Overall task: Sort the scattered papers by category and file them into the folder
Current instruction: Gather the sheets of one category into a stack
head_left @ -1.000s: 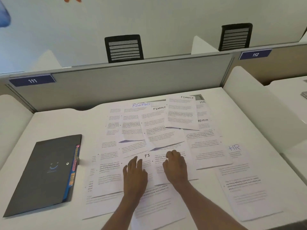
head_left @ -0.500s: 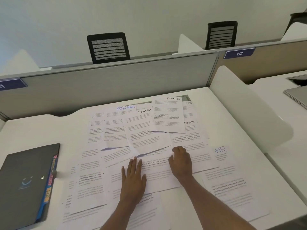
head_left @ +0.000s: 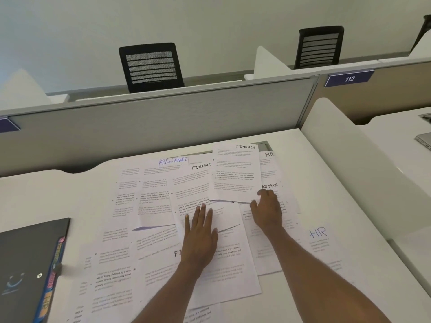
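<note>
- Presses left hand (head_left: 199,236) flat on overlapping papers (head_left: 149,201), fingers straight, released.
- Rests right hand (head_left: 268,210) at FINANCE sheet (head_left: 235,176) corner, fingers curled; cannot tell whether grasping.

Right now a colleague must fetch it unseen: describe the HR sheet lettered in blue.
On the white desk, find the spread of papers. At its near right edge, right of the right hand, lies the sheet. Its HR heading is blue; the far HR sheet has a black one.
</note>
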`<state>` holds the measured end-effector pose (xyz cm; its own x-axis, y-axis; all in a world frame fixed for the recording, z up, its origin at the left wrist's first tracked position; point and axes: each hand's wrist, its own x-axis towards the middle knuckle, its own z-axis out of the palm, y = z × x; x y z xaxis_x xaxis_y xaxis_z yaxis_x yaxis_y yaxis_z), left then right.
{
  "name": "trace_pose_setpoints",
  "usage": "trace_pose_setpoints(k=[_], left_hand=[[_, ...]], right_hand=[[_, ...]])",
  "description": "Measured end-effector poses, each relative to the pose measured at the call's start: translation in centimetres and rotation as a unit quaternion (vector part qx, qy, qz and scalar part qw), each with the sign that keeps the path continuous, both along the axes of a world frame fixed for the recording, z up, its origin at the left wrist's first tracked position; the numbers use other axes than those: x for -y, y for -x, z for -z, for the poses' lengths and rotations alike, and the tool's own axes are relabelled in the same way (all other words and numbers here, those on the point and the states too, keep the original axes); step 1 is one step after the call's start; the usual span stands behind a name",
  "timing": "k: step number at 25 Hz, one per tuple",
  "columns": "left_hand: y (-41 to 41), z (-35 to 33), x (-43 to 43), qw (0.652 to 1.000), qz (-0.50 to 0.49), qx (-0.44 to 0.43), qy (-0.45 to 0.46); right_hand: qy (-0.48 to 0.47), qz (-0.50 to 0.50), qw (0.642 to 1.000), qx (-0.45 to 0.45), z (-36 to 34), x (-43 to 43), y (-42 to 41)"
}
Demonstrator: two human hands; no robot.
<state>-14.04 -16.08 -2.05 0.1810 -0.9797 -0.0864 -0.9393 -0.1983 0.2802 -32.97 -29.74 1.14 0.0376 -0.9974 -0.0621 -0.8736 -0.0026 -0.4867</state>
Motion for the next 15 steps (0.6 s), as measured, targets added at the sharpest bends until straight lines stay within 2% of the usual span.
trace_pose_setpoints(k=[7,12,15], left_hand=[[0.4,0.4,8.2,0.996,0.007,-0.060,-0.072],[0.8,1.6,8.3,0.995,-0.005,-0.037,-0.089],[0.7,1.4,8.6,0.995,-0.008,-0.048,-0.086]], right_hand=[[-0.037,0.071,0.997,-0.003,0.7,3.6,-1.8],[-0.083,0.121,0.989,-0.014,1.2,4.5,-3.2],[-0.085,0.146,0.985,0.040,1.2,5.2,-3.8]])
